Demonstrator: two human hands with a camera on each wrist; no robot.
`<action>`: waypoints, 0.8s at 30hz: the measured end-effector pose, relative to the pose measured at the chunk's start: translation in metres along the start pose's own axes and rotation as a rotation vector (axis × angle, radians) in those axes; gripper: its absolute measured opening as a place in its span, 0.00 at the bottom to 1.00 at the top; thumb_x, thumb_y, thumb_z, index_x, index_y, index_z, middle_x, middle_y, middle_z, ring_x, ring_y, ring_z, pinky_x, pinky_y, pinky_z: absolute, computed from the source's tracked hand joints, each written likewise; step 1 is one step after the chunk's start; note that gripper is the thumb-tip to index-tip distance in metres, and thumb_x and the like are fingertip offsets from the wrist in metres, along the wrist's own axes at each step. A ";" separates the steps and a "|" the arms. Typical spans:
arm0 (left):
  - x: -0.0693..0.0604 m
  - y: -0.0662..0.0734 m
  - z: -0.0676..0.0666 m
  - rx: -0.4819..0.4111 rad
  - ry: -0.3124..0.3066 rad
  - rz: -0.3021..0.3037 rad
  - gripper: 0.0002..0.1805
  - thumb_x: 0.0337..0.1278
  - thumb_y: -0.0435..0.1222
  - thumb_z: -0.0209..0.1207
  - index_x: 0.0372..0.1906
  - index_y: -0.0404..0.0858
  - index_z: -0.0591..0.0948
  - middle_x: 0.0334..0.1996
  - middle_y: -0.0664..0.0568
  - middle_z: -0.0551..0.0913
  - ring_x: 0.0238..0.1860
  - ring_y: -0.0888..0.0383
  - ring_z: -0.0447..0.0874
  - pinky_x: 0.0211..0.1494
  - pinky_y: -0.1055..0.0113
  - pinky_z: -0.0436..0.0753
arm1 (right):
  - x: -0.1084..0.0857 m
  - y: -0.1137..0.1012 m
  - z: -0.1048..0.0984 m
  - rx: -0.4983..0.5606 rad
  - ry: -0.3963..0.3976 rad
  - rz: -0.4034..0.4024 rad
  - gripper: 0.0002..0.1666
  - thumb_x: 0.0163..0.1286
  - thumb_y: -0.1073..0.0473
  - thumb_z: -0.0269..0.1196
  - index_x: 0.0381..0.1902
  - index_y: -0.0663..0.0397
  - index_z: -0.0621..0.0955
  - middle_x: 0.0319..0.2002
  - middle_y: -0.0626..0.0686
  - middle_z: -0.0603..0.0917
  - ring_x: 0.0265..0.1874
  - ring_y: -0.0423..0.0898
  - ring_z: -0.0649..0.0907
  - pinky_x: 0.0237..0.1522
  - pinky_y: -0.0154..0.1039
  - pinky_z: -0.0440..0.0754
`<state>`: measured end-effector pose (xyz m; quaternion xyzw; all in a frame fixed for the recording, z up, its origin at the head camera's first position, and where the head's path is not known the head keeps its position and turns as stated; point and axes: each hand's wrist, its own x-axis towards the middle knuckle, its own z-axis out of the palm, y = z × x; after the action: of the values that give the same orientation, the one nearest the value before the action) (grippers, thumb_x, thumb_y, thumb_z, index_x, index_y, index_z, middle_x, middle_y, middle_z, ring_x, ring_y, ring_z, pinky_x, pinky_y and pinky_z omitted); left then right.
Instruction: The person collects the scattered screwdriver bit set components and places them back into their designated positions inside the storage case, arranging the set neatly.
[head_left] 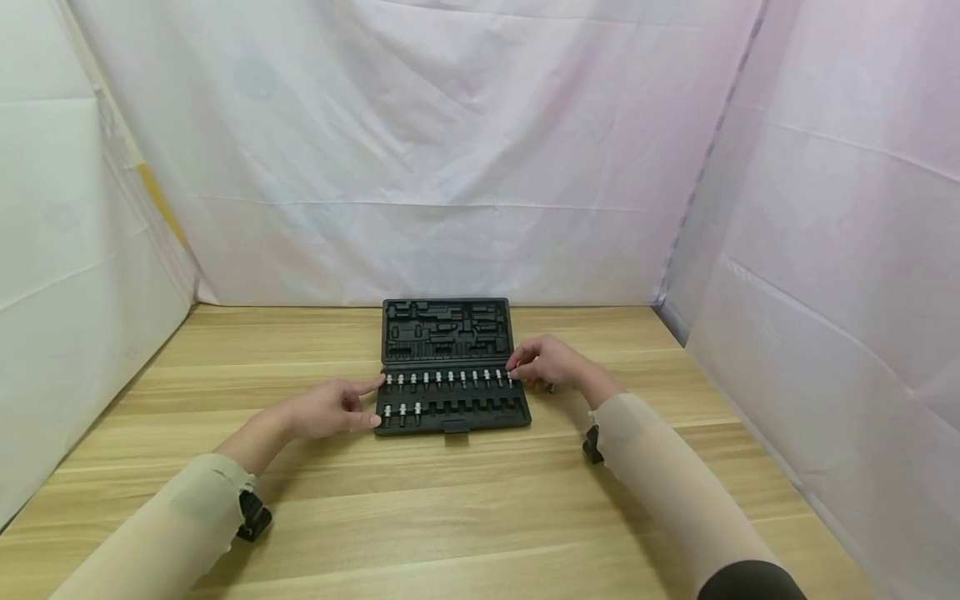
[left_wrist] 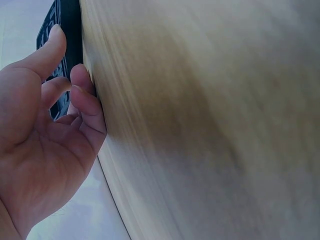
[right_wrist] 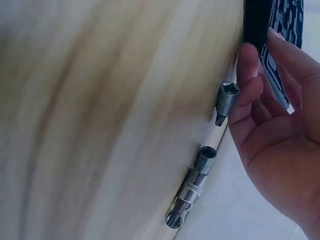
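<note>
A black case (head_left: pixel 453 431) lies unfolded on the table, silver bit sockets (head_left: pixel 451 379) filling its upper row and three more standing at the left of the lower row. At the case's left edge, my left hand (head_left: pixel 327 408) touches it with spread thumb and index finger; the other fingers bend loosely in the left wrist view (left_wrist: pixel 50 120). My right hand (head_left: pixel 553 363) pinches the rightmost bit socket (head_left: pixel 511 379) of the upper row, mostly hidden by the fingertips. In the right wrist view, that hand (right_wrist: pixel 285 110) is beside the case's side wall (right_wrist: pixel 254 25).
Loose bit sockets lie on the wooden table right of the case, one (right_wrist: pixel 227 100) near the right hand's fingers and others (right_wrist: pixel 192 186) farther along. The raised lid (head_left: pixel 447 329) has moulded recesses. White cloth (head_left: pixel 420 167) hangs behind and at both sides.
</note>
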<state>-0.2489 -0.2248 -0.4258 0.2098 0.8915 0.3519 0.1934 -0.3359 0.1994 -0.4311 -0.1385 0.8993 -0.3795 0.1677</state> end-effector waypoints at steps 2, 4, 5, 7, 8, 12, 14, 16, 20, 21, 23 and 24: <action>0.000 0.000 0.000 0.002 0.000 0.004 0.47 0.74 0.46 0.70 0.88 0.42 0.61 0.40 0.44 0.84 0.33 0.55 0.72 0.34 0.66 0.76 | 0.000 0.000 -0.001 -0.011 -0.010 -0.003 0.07 0.80 0.55 0.70 0.50 0.47 0.91 0.36 0.54 0.90 0.30 0.48 0.84 0.30 0.42 0.80; 0.000 0.000 0.000 0.004 0.001 0.002 0.47 0.73 0.46 0.70 0.88 0.42 0.61 0.46 0.41 0.87 0.33 0.55 0.72 0.35 0.66 0.77 | 0.000 0.001 -0.002 -0.019 -0.024 -0.013 0.07 0.80 0.55 0.70 0.51 0.47 0.90 0.39 0.54 0.90 0.31 0.49 0.85 0.30 0.43 0.81; 0.000 0.000 0.000 0.007 0.000 0.004 0.47 0.73 0.46 0.70 0.88 0.42 0.61 0.50 0.38 0.87 0.33 0.55 0.72 0.35 0.66 0.77 | 0.000 0.001 -0.003 -0.025 -0.029 -0.020 0.08 0.80 0.54 0.70 0.52 0.46 0.90 0.40 0.54 0.90 0.32 0.49 0.85 0.30 0.43 0.81; -0.001 -0.001 0.000 0.008 0.000 0.008 0.47 0.73 0.47 0.70 0.88 0.42 0.61 0.63 0.32 0.85 0.33 0.56 0.73 0.35 0.66 0.78 | 0.000 0.002 -0.005 -0.032 -0.035 -0.031 0.09 0.81 0.54 0.68 0.55 0.45 0.88 0.45 0.54 0.90 0.34 0.50 0.86 0.30 0.44 0.82; 0.000 0.000 0.000 0.005 0.001 0.006 0.47 0.73 0.47 0.70 0.88 0.42 0.62 0.69 0.30 0.82 0.33 0.56 0.73 0.35 0.66 0.78 | 0.000 0.003 -0.006 -0.030 -0.034 -0.031 0.10 0.81 0.53 0.68 0.56 0.44 0.88 0.48 0.55 0.90 0.34 0.50 0.86 0.30 0.44 0.82; -0.001 0.000 0.000 0.001 0.002 0.008 0.47 0.73 0.46 0.70 0.88 0.41 0.61 0.77 0.28 0.74 0.33 0.55 0.73 0.35 0.65 0.78 | 0.003 0.002 -0.008 -0.027 -0.027 -0.033 0.14 0.82 0.50 0.68 0.61 0.40 0.87 0.57 0.56 0.88 0.38 0.51 0.87 0.29 0.45 0.84; -0.001 0.000 0.000 0.002 0.002 0.004 0.47 0.73 0.46 0.70 0.88 0.41 0.61 0.71 0.28 0.79 0.33 0.55 0.73 0.35 0.66 0.78 | 0.005 0.001 -0.008 -0.043 -0.033 -0.040 0.18 0.82 0.49 0.68 0.66 0.37 0.86 0.61 0.58 0.86 0.41 0.51 0.87 0.31 0.45 0.84; -0.001 0.000 0.000 0.002 0.001 0.003 0.47 0.73 0.46 0.70 0.88 0.41 0.61 0.71 0.28 0.80 0.33 0.55 0.73 0.35 0.66 0.78 | 0.007 -0.001 -0.008 -0.062 -0.052 -0.053 0.22 0.83 0.50 0.67 0.71 0.35 0.83 0.62 0.59 0.85 0.43 0.51 0.88 0.31 0.46 0.85; -0.001 0.001 0.000 0.003 -0.003 -0.007 0.47 0.73 0.47 0.70 0.88 0.41 0.61 0.54 0.34 0.87 0.33 0.55 0.73 0.35 0.65 0.78 | 0.012 -0.002 -0.006 -0.101 -0.082 -0.064 0.26 0.84 0.51 0.65 0.76 0.32 0.81 0.52 0.58 0.89 0.39 0.51 0.87 0.30 0.45 0.82; -0.002 0.001 0.000 0.003 -0.003 -0.007 0.47 0.73 0.47 0.70 0.88 0.41 0.61 0.56 0.34 0.87 0.33 0.55 0.73 0.36 0.65 0.78 | 0.013 -0.001 -0.005 -0.103 -0.086 -0.063 0.26 0.84 0.51 0.65 0.76 0.32 0.80 0.49 0.57 0.90 0.36 0.50 0.86 0.29 0.45 0.81; -0.002 0.001 0.000 0.003 -0.003 -0.008 0.47 0.73 0.47 0.70 0.88 0.42 0.61 0.51 0.39 0.88 0.34 0.54 0.73 0.36 0.65 0.79 | 0.015 -0.001 -0.005 -0.111 -0.087 -0.063 0.25 0.84 0.52 0.65 0.75 0.32 0.81 0.44 0.56 0.90 0.33 0.50 0.83 0.29 0.44 0.79; -0.002 0.001 -0.001 0.002 -0.003 -0.006 0.47 0.73 0.46 0.70 0.88 0.42 0.60 0.50 0.39 0.88 0.34 0.54 0.73 0.36 0.65 0.78 | 0.016 -0.001 -0.005 -0.115 -0.084 -0.064 0.25 0.84 0.52 0.65 0.75 0.32 0.81 0.43 0.56 0.90 0.33 0.49 0.83 0.30 0.44 0.78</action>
<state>-0.2474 -0.2257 -0.4243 0.2077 0.8923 0.3500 0.1956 -0.3523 0.1955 -0.4305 -0.1924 0.9068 -0.3264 0.1848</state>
